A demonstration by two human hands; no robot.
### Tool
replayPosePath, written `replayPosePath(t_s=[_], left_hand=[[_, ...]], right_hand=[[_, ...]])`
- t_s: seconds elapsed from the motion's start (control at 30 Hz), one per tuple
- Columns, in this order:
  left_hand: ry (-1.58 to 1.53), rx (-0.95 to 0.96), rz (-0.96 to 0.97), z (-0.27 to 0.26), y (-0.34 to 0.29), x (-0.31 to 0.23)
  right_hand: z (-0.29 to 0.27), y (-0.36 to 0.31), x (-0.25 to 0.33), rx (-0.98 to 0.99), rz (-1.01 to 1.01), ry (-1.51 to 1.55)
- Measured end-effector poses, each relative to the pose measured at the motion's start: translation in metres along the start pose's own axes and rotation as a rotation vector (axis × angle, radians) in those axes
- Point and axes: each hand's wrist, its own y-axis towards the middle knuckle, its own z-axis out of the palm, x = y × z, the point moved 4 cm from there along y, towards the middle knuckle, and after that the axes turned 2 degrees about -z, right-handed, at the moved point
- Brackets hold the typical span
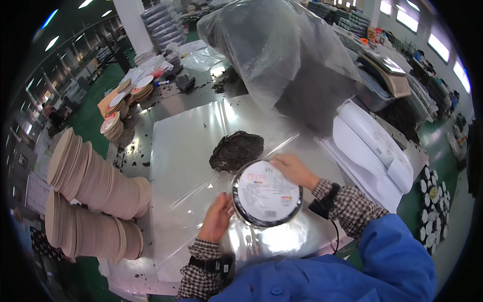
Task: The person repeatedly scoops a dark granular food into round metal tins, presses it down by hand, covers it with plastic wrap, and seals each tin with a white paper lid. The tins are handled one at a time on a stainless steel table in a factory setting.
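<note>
Partly hidden: dark disc (266,194) under white label (265,192).

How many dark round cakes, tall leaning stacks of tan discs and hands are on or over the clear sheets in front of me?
Dark round cakes: 2, one bare, one wrapped with a white label
Tan disc stacks: 2
Hands: 2, left hand, right hand
Total: 6

Round, flat dark cake with a white circular paper label (266,196) covering its upper face, a dark rim showing around the label; wrapped in clear glossy film, held tilted toward the viewer just above the sheet of transparent plastic film (191,151) spread on the table. Second item: dark, rough-edged round cake of pressed leaf, unwrapped (236,149), lying flat on the same sheet just behind the labelled one.
</note>
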Motion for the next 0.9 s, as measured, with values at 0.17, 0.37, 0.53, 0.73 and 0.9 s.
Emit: replayPosePath(t_s=[0.17, 0.37, 0.53, 0.73, 0.9], left_hand=[[-0.307, -0.02, -0.019, -0.005, 0.01, 0.044], [-0.314, -0.014, -0.157, -0.006, 0.029, 0.063], [1.318, -0.07, 0.403, 0.006, 0.011, 0.005], [1.977, 0.017, 0.409, 0.014, -0.008, 0.038], [2.045, -0.038, 0.362, 0.034, -0.015, 0.042]], right_hand=[[-0.013, -0.013, 0.0, 0.208, 0.143, 0.521], [-0.119, -0.12, 0.099, -0.009, -0.027, 0.084], [-0.301, -0.272, -0.021, -1.222, -0.049, 0.778], [-0.074, -0.189, 0.033, -0.362, -0.16, -0.253], [-0.119, -0.191, 0.049, -0.459, -0.207, -0.466]])
